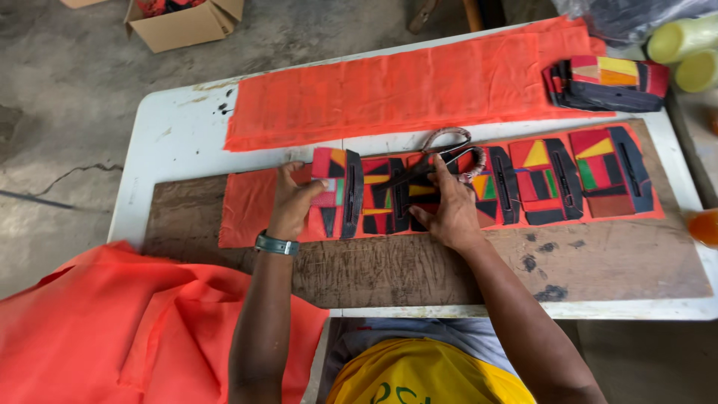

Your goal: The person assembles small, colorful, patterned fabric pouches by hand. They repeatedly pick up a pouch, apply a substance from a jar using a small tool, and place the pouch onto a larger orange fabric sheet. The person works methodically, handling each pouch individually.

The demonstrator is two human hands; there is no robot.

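Item: cutting station, head view.

Work surface: white table (172, 127) bearing a dark, scuffed wooden board (419, 269). A long strip of orange cloth (250, 206) lies along the board's far edge, with a row of patchwork panels (538, 176) in black, red, yellow and green laid on it, side by side.

Left hand (293, 206): flat, fingers spread rather than curled, pressing down the leftmost patchwork panel (335, 191) and the cloth under it. It holds nothing; it only pins. A grey-green watch (275, 244) sits on the wrist.

Right hand (447, 209): closed around the wrapped handles of dark metal scissors (426, 164). The blades point left across the panels near the middle of the row. How far the blades are parted cannot be told.

Step in hand, as judged: cutting at or between the panels, with the cloth held taut by the pinning hand.

Next move calls for, as judged: blades kept on the seam between adjoining panels, cloth kept flat, left fingers clear of the blade line.

Also present: a wider folded orange cloth (419, 90) across the far side of the table; a stack of finished patchwork pieces (606, 82) at its right end; two pale yellow spools (684, 49) beyond; a loose heap of orange fabric (112, 329) at near left; a cardboard box (187, 22) on the concrete floor (60, 112).
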